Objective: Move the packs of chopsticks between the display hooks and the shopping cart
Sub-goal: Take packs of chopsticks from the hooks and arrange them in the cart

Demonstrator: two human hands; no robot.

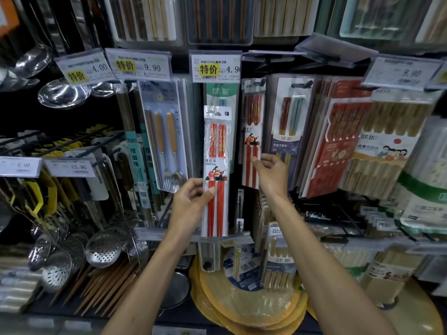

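Observation:
My left hand (pixel 191 201) grips a long clear pack of red chopsticks (pixel 216 170) by its lower left edge and holds it upright in front of the display, off any hook. A matching pack of red chopsticks (pixel 252 131) hangs on a display hook (pixel 261 82) just to the right. My right hand (pixel 271 175) pinches the lower part of that hanging pack between thumb and fingertips. The shopping cart is out of view.
Price tags (pixel 215 67) stick out on the hook ends above. A fork and spoon set (pixel 164 139) hangs to the left, bamboo chopstick packs (pixel 387 146) to the right. Steel skimmers (pixel 104 247) and yellow mats (pixel 246 305) lie on the shelf below.

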